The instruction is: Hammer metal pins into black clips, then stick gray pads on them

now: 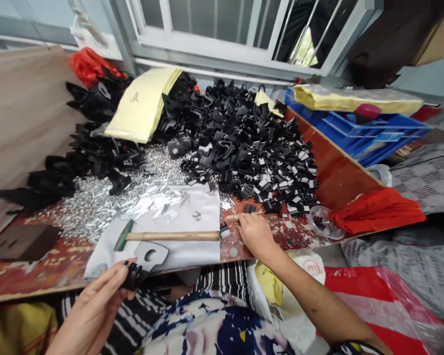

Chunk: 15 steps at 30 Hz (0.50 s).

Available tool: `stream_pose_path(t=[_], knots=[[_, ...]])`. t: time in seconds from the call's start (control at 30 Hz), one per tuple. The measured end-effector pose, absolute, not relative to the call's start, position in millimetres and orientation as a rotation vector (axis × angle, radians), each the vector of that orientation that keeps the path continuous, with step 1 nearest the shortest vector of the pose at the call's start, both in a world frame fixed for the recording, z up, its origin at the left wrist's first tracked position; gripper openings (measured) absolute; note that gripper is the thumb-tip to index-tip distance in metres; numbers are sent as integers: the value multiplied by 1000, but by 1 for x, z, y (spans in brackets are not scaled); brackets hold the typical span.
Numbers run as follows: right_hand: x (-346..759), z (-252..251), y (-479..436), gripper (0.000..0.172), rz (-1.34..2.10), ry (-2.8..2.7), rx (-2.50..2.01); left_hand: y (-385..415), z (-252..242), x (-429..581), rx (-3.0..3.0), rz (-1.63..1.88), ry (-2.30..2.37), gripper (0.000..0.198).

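Observation:
My left hand (107, 291), at the table's front edge, pinches a black plastic part (132, 277) with a wide flat tab that has a round hole in it. Just beyond lies a hammer (173, 236) with a green head and wooden handle, resting on a white sheet (202, 254). On the bare red wood to the right, my right hand (257, 235) has its fingers curled down to the surface; whatever is in the fingertips is hidden. Small black clips with pale faces lie close by, one (225, 231) left of the hand and another (249, 208) above it.
Small shiny metal pieces (92, 197) are spread across the left. Black plastic parts (225, 123) are heaped behind, with a yellow paper stack (142, 103) on them. A brown block (24, 241), a clear cup (323, 222), red cloth (381, 212) and blue crate (358, 138) stand around.

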State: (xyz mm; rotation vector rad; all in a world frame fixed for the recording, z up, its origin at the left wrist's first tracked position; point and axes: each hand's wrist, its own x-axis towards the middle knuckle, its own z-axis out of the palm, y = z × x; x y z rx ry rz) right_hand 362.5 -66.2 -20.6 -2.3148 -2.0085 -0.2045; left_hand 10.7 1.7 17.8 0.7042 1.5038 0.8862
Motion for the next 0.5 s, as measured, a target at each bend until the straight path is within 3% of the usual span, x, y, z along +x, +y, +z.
stream_pose_path(t=[0.13,0.23,0.3,0.4,0.5], knots=[[369,-14,-81,54,126,-2008,-2119,-2,9,5,582,847,1353,69],[386,-10,-82,44,170,-1930,-2032,-5,4,5,584,813,1308,69],[392,-12,-77,48,181,-2012,-1891,-7,1,6,608,775,1286,66],[392,-20,-66,52,226,-2145,-1756,-10,2,13,709,720,1229,56],[393,-23,-57,43,122,-2079,-1856,-12,7,23,800,692,1159,44]])
